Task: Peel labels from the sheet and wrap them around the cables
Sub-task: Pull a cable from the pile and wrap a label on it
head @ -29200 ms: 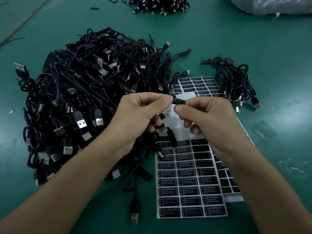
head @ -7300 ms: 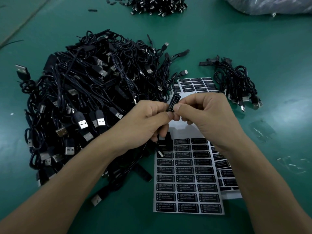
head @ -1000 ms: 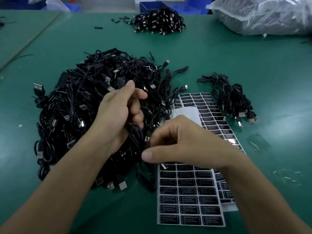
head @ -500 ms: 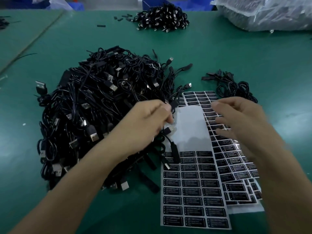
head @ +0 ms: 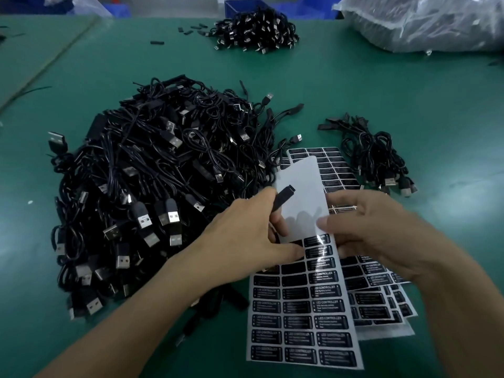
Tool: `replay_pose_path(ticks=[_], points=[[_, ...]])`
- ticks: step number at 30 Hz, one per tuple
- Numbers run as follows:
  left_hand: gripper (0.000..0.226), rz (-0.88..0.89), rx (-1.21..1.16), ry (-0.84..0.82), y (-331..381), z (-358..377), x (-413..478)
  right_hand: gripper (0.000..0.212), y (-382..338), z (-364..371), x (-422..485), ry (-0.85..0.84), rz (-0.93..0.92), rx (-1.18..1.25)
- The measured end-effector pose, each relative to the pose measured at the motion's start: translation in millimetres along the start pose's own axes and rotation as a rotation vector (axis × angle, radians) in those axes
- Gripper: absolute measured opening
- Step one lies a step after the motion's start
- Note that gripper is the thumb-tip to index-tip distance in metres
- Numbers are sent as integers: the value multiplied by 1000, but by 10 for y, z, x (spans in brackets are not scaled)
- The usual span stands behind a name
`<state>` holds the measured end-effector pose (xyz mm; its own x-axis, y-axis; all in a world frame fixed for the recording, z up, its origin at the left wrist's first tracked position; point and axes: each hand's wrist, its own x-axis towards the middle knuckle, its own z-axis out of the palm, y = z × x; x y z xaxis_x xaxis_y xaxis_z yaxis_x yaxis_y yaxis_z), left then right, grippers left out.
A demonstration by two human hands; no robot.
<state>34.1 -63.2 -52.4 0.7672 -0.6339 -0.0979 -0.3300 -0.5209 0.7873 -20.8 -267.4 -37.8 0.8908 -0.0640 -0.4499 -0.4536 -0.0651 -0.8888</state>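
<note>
a: what does the left hand (head: 245,236) do, at the centre of the frame?
b: it grips a black cable (head: 283,199) by its slim end block, fingers curled round it. the block points up and to the right, over the bare white upper part of the label sheet (head: 300,309). the thumb tip rests by the uppermost remaining labels (head: 317,240).

a: and the right hand (head: 368,233)?
b: it is right of centre and pinches the sheet's right edge, thumb on top, the other fingers curled beside the edge. blur hides whether those fingers touch the underside.

a: where does the sheet lie?
b: lower centre, on the green table (head: 381,91). black labels in three columns fill its lower part, and its bare upper part curves slightly. it overlaps further sheets (head: 381,309) fanned out to the right.

a: and the remaining cables?
b: a large pile (head: 150,186) fills the left and centre of the frame and reaches the sheets' upper left corner. a small bundle (head: 376,159) lies just right of the sheets. a third heap (head: 256,28) sits at the top centre, well apart from a clear plastic bag (head: 422,23) in the upper right.
</note>
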Motion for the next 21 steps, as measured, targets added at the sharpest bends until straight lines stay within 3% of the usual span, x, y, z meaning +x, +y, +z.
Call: replay_pose_path(ticks=[10,14,19,21], points=[[55,23,-87,46,37,57,-26,51,89,70,-1,5,-33,106],[55,38,-107,103,41,92,-19,39,101,80,3,-3,-36,153],[51,78,-156,137,13,109,-3,10,101,56,-9,-65,-41,245],[52,100,-190,129,-1,119,2,15,112,30,-10,-83,-35,264]])
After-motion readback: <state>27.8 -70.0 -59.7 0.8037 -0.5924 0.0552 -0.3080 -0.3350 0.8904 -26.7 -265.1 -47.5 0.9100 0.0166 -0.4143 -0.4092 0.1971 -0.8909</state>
